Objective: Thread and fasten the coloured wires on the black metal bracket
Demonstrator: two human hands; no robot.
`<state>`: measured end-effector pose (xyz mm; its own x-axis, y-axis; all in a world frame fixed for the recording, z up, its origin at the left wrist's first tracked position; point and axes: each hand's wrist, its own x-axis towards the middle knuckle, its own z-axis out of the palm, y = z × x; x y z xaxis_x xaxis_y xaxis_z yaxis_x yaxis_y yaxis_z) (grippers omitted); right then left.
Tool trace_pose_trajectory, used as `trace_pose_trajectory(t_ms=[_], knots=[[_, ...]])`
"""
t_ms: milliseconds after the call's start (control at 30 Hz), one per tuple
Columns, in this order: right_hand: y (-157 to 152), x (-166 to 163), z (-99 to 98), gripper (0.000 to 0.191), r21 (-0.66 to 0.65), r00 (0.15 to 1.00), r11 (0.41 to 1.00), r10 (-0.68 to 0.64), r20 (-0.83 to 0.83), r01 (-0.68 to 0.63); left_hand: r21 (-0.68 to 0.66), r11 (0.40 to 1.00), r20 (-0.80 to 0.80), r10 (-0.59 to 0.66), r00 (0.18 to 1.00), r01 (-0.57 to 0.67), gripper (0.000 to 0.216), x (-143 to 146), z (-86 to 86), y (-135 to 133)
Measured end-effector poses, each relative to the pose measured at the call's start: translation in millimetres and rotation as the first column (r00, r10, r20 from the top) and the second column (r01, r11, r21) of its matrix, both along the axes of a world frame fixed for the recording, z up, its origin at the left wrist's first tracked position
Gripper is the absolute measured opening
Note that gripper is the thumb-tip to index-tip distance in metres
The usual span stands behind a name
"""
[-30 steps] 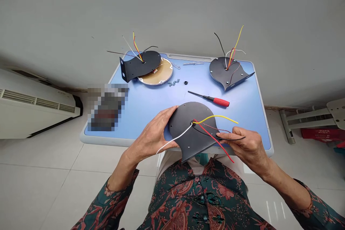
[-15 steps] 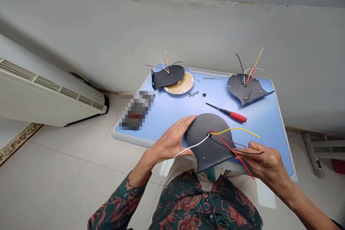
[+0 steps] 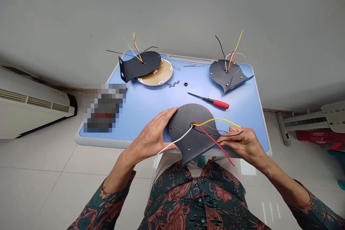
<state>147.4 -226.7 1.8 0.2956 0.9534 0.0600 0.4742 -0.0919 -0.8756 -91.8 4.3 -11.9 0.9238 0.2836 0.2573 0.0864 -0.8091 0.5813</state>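
Between my hands, over the table's front edge, is a dark grey metal bracket plate (image 3: pixel 185 129) with a round back and a bent lower edge. White, yellow, red and black wires come out of its middle hole. My left hand (image 3: pixel 152 131) wraps round its left side, thumb along the rim. At the right lower corner, my right hand (image 3: pixel 241 143) pinches the plate, with the black and yellow wires passing over the fingers. Just beyond the plate lies a screwdriver (image 3: pixel 221 104) with a red handle. The plate's underside is hidden.
On the blue table (image 3: pixel 142 115) are a second wired bracket (image 3: pixel 229 75) at right and a third bracket (image 3: pixel 140 66) resting on a round tan disc (image 3: pixel 161 75). Small screws (image 3: pixel 174 83), a black grommet (image 3: pixel 185 84) and a blurred-out item (image 3: pixel 104 109) lie there too. A wall stands behind.
The camera view has swung right, so the table and everything on it sit further left and slightly higher. Both hands keep their hold on the bracket plate, which has barely moved against the table.
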Motion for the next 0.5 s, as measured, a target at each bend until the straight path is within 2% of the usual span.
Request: trace_pose_trajectory(t_ms=[300, 500], knots=[[-1.5, -4.6, 1.6, 0.016, 0.035, 0.999, 0.999, 0.004, 0.043, -0.006, 0.004, 1.0, 0.02, -0.016, 1.0, 0.015, 0.103, -1.7, -3.0, 0.6], [0.4, 0.8, 5.5, 0.016, -0.001, 0.999, 1.0, 0.015, 0.051, -0.015, 0.006, 1.0, 0.028, -0.009, 1.0, 0.009, 0.106, 0.3, -1.1, -0.6]])
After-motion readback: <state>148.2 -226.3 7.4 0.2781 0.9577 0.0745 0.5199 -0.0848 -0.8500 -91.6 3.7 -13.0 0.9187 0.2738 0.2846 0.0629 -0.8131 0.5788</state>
